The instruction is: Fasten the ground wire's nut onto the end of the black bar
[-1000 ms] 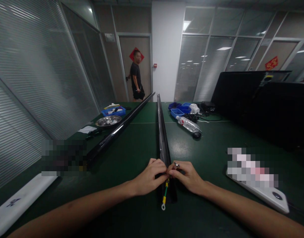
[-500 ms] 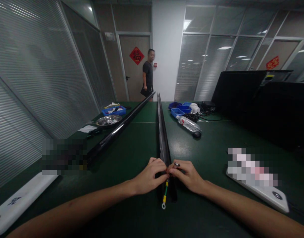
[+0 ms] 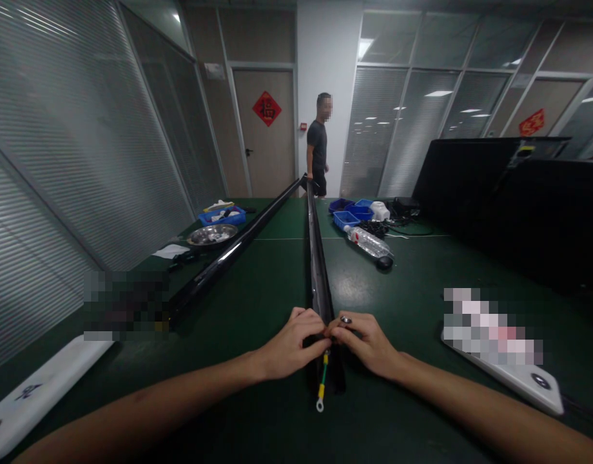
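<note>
A long black channel-shaped strip [image 3: 318, 283] runs away from me along the green table. Over its near end my left hand [image 3: 294, 345] and my right hand [image 3: 369, 341] meet, thumbs and fingertips pinched together. Whatever small piece lies between the fingertips is hidden. Just below them a short green-and-yellow wire [image 3: 324, 374] with yellow sleeves hangs toward me, its lower end a metal ring terminal. The wire's upper end sits close under the fingers. A ring is on a finger of my right hand.
A second black strip [image 3: 229, 251] lies at left, near a metal dish [image 3: 213, 236] and a blue tray [image 3: 223, 218]. To the right are blue bins [image 3: 347, 219], a plastic bottle [image 3: 369, 242] and black monitors [image 3: 465, 206]. White devices flank my arms. A person [image 3: 318, 145] stands beyond the table.
The person in the background has moved to the right, from the door to the white pillar. My hands keep nearly the same pinch and place; the wire's ring end has shifted very slightly.
</note>
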Available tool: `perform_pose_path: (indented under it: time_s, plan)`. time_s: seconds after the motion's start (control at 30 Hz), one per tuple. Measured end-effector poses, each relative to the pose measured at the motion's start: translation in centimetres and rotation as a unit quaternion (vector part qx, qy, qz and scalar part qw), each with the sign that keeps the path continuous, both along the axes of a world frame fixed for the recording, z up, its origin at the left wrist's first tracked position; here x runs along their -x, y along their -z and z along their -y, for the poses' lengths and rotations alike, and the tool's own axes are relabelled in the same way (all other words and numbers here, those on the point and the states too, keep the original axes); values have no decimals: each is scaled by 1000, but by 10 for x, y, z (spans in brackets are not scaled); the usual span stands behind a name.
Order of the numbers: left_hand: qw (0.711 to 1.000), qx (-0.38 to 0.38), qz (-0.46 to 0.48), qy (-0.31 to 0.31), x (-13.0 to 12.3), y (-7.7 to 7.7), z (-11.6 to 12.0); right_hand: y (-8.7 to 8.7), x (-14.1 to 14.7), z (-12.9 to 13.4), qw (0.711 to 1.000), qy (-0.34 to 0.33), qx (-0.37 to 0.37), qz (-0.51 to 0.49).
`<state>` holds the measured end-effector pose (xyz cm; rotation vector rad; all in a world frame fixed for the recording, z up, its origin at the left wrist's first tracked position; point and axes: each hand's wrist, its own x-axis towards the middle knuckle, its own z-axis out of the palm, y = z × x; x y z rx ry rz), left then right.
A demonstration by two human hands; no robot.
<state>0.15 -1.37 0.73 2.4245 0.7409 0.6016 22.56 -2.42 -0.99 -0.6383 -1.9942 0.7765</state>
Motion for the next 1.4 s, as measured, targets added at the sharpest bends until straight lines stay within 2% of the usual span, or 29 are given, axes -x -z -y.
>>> perform_pose_path:
  time_s: [0.43,0.63,1.13,1.4]
  plan:
    - [1000,7,-8,11,-1,-1,0,3,0,-1,1000,-6,27,3]
    - [1000,-1,-7,2,1,1,-1,-2,0,0,1000,1,-9,1]
    - [1000,8,-13,12,0,-1,0,0,-1,0,1000,-4,23,13]
    - [1000,-1,-12,4,1,1,0,1,-1,0,1000,-5,-6,7]
